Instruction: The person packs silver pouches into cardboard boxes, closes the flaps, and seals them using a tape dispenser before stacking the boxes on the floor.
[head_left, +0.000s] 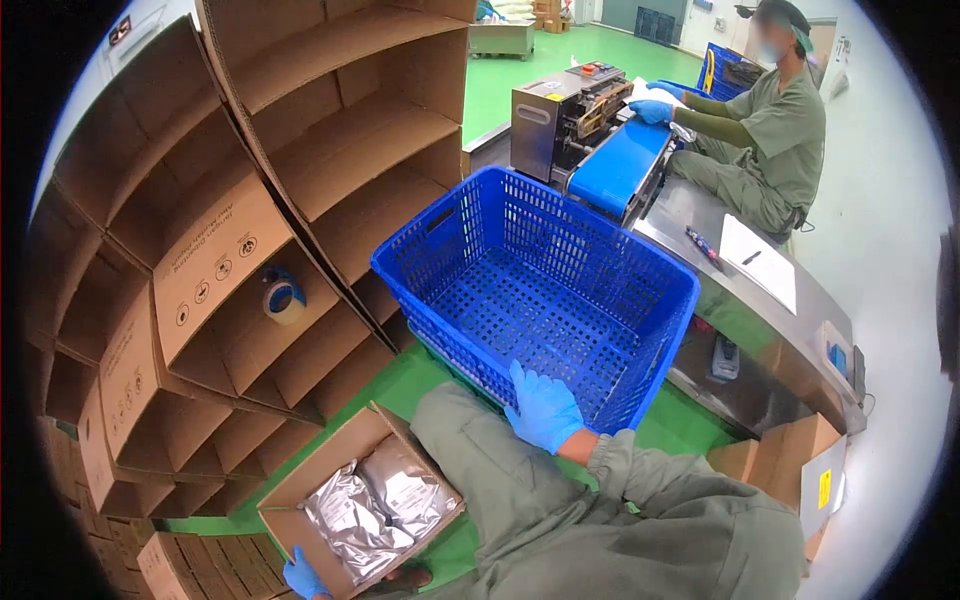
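Note:
My left hand (303, 576), in a blue glove, is closed on the near left edge of an open cardboard box (285, 492). Inside that box lie shiny silver foil pouches (352, 512). Higher up, my right hand (545, 408), also gloved in blue, rests with fingers stretched out on the near rim of a blue plastic crate (655, 375). The crate has a perforated floor and walls, and nothing lies in it.
Cardboard boxes on their sides (350, 150) are stacked at left, one holding a tape roll (284, 298). A seated co-worker (775, 130) handles something white beside a sealing machine (560, 110) with a blue belt (622, 165). Paper (757, 262) and pens lie on the metal table (690, 205).

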